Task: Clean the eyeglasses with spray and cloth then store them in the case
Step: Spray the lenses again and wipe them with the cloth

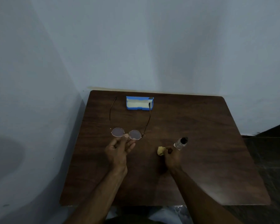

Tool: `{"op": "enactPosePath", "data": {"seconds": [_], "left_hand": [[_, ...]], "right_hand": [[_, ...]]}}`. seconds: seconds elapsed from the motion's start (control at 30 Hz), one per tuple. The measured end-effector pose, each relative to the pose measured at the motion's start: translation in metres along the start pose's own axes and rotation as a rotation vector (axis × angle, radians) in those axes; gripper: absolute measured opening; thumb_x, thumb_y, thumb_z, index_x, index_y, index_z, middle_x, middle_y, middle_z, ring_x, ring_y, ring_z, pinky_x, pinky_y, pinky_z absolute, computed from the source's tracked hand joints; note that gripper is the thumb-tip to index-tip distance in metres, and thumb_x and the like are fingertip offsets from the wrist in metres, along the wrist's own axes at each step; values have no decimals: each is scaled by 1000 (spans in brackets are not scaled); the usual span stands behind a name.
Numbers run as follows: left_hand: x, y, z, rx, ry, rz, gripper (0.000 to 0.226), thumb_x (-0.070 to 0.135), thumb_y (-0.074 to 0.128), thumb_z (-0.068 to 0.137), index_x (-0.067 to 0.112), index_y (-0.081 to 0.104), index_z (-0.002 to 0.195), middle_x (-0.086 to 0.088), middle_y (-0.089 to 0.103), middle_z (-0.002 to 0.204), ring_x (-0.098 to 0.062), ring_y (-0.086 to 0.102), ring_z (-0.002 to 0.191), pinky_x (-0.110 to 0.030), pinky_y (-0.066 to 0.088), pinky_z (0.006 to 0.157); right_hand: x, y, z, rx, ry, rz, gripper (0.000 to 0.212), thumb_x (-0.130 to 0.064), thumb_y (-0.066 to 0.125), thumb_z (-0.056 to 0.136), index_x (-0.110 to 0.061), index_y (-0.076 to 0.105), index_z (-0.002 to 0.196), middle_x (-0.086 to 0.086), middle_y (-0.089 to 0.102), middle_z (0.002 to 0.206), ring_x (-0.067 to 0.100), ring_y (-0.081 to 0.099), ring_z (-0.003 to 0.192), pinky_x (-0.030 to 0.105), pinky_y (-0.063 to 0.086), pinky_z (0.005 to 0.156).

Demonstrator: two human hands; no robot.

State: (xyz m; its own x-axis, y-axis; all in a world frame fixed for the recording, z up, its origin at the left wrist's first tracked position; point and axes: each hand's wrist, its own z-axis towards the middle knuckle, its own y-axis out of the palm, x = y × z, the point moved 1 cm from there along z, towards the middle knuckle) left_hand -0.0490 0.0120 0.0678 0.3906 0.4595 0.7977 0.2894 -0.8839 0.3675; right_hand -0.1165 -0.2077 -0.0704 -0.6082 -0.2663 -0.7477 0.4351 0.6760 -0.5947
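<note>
Place: plain indoor room, probably a home.
Walls: bare bluish-white painted walls [152, 46], meeting in a corner at upper left.
Furniture: dark brown wood-grain table [208, 126] against them.
Floor: dark floor [271, 152], right edge.

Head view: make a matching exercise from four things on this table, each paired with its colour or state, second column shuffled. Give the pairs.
Things:
1. eyeglasses
2. case
3. cloth
4. spray bottle

Colour or state:
A. yellow, pinched in the right hand
B. clear, with a dark cap
C. blue, open, near the far edge of the table
D. arms unfolded, held at the bridge by the left hand

Pairs: 1-D, 2-C, 3-A, 4-B
</note>
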Motion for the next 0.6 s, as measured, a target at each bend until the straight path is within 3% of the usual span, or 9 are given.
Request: {"op": "enactPosePath", "data": {"seconds": [0.23,0.4,0.47,0.53,0.6], "left_hand": [[-1,3,-3,-27,9,11,5,6,72,98,4,76,98,-12,81,90,-19,79,79,-30,67,72],[1,10,-4,-29,-1,0,8,6,71,98,2,77,102,-14,81,94,-19,79,79,-30,66,72],[4,12,-6,-37,-10,-8,8,7,72,98,3,77,102,-14,81,95,-19,80,80,-30,67,73],[3,14,-6,-33,-7,0,7,8,73,97,4,78,101,-15,82,96,-20,80,81,-31,67,73],[4,16,-9,-33,-2,5,7,8,73,97,6,78,100,-14,82,96,-21,80,82,-31,67,73]], "right_hand": [[-31,-23,-20,-53,-20,-192,11,-14,65,98,-14,70,87,2,66,85,22,67,85,19,38,57],[-34,-18,-42,-7,-106,-396,34,-36,52,105,-9,58,126,16,59,130,37,62,113,42,53,87],[-52,-24,-58,88,-217,-259,32,-39,55,105,-15,59,124,8,63,125,31,64,108,37,51,81],[-82,-32,-71,136,-352,-40,24,-45,57,102,-26,60,116,-6,67,108,20,67,94,33,51,73],[-117,-42,-84,109,-430,150,22,-47,56,101,-33,61,117,-15,65,103,12,66,86,37,57,69]]}}
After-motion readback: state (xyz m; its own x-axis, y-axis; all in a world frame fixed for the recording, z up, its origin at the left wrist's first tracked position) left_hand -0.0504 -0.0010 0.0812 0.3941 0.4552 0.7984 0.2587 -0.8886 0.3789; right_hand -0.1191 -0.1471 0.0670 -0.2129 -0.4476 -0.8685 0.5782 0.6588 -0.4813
